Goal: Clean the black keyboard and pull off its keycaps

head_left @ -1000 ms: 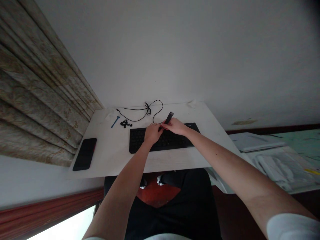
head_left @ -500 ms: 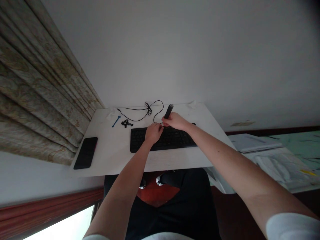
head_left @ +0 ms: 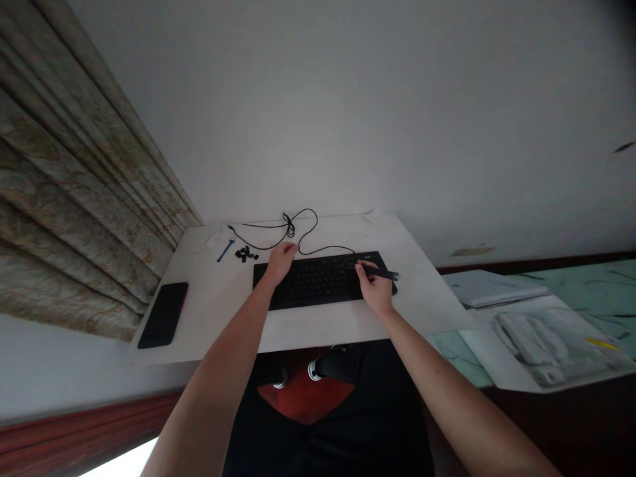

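A black keyboard lies on the white desk. My right hand is closed around the black handle of a keycap puller, above the keyboard's right part. Its thin wire end points left over the keys. At the keyboard's upper left edge, my left hand has its fingers pinched together; whatever is between them is too small to make out. Several loose black keycaps lie in a small pile left of that hand. Farther left rests a blue tool.
The keyboard's black cable loops behind it, with a tied bundle near the wall. A black phone lies at the desk's left edge. To the right, papers and a plastic-wrapped item sit on a lower surface. A patterned curtain hangs at left.
My hands have moved apart. The right hand has gone right and down with the puller, which has tipped from upright to nearly level. My left hand has moved left, off the keys' middle.
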`<state>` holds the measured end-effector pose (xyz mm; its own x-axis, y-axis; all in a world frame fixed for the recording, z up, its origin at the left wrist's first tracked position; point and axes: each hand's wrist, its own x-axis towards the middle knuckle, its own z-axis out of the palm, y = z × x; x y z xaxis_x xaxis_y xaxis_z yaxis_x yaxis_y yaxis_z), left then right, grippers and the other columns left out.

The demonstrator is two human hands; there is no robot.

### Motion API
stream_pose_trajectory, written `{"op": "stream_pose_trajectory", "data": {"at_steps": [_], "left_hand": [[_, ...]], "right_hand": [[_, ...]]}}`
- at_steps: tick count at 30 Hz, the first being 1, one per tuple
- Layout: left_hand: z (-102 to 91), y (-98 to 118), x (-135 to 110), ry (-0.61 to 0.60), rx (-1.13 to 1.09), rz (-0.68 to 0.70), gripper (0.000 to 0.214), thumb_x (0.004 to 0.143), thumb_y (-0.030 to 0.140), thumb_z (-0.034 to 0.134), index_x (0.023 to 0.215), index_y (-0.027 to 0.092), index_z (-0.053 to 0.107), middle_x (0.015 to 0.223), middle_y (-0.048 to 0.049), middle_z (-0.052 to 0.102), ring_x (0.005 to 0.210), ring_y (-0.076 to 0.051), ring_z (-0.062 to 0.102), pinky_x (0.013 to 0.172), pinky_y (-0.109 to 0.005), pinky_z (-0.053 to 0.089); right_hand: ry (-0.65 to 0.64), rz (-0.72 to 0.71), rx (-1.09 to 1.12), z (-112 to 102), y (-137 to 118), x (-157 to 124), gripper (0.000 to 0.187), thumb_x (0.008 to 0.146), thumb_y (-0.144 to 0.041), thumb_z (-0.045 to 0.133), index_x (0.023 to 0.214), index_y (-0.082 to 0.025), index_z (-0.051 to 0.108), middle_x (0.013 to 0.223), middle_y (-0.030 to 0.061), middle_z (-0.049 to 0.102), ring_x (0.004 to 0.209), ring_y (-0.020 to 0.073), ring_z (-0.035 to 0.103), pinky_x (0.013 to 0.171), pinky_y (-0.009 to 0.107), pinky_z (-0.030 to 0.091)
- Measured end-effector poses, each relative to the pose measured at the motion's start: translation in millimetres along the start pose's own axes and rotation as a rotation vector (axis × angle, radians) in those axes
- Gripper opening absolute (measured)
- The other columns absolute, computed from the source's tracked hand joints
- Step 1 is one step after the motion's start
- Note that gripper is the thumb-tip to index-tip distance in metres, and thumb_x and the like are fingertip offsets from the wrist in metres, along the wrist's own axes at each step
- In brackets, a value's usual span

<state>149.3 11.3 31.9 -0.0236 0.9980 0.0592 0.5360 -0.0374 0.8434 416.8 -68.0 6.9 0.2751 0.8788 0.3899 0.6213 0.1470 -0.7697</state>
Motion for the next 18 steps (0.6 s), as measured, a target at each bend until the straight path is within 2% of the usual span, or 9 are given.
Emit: {"op": "stream_pose_trajectory", "data": {"at_steps": [4, 7, 9, 13, 15, 18], "left_hand": [[-58.9, -25, 6, 0.082, 0.241, 0.018, 0.024, 0.09, 0.036, 0.055, 0.091, 0.018, 0.072, 0.088, -0.0066, 0.074, 0.083, -0.021, 0.066, 0.08, -0.032, 0.05], [-101.3, -43, 7, 0.015, 0.481, 0.041, 0.021, 0.091, 0.031, 0.055, 0.084, 0.019, 0.071, 0.087, -0.0071, 0.075, 0.081, -0.021, 0.065, 0.076, -0.031, 0.047], [-120.4, -50, 5, 0.001, 0.608, 0.04, 0.02, 0.092, 0.028, 0.055, 0.082, 0.018, 0.069, 0.087, -0.0073, 0.075, 0.08, -0.02, 0.064, 0.075, -0.03, 0.045], [-133.7, -55, 1, 0.002, 0.655, 0.028, 0.014, 0.092, 0.024, 0.059, 0.088, 0.015, 0.069, 0.093, -0.0081, 0.075, 0.085, -0.02, 0.063, 0.077, -0.03, 0.044], [-132.2, -56, 0, 0.002, 0.653, 0.024, 0.013, 0.091, 0.022, 0.06, 0.096, 0.014, 0.07, 0.097, -0.0081, 0.074, 0.088, -0.02, 0.063, 0.079, -0.03, 0.046], [-125.0, -54, 1, 0.027, 0.65, 0.022, 0.025, 0.09, 0.015, 0.058, 0.113, 0.012, 0.068, 0.107, -0.0101, 0.072, 0.095, -0.02, 0.064, 0.086, -0.031, 0.047]], "right_hand": [[0.045, -0.117, -0.058, 3, 5, -10, 0.04, 0.095, -0.052, 0.051, 0.101, -0.018, 0.072, 0.106, 0.015, 0.074, 0.103, 0.0296, 0.068, 0.094, 0.046, 0.052], [0.006, -0.173, -0.088, 4, 5, -10, 0.039, 0.096, -0.05, 0.051, 0.103, -0.019, 0.072, 0.105, 0.0141, 0.074, 0.104, 0.0299, 0.067, 0.097, 0.048, 0.05], [-0.007, -0.194, -0.098, 5, 5, -9, 0.039, 0.097, -0.05, 0.05, 0.103, -0.018, 0.072, 0.106, 0.0141, 0.075, 0.104, 0.0301, 0.067, 0.097, 0.048, 0.05], [-0.012, -0.244, -0.118, 5, 8, -11, 0.038, 0.097, -0.049, 0.05, 0.103, -0.018, 0.072, 0.106, 0.0137, 0.075, 0.102, 0.0296, 0.068, 0.096, 0.047, 0.049], [-0.008, -0.261, -0.123, 6, 9, -11, 0.039, 0.098, -0.05, 0.049, 0.104, -0.018, 0.071, 0.106, 0.0134, 0.075, 0.101, 0.0291, 0.068, 0.096, 0.047, 0.05], [0.014, -0.276, -0.12, 8, 11, -11, 0.041, 0.098, -0.051, 0.048, 0.103, -0.017, 0.072, 0.104, 0.0136, 0.075, 0.099, 0.0288, 0.068, 0.093, 0.046, 0.051]]}}
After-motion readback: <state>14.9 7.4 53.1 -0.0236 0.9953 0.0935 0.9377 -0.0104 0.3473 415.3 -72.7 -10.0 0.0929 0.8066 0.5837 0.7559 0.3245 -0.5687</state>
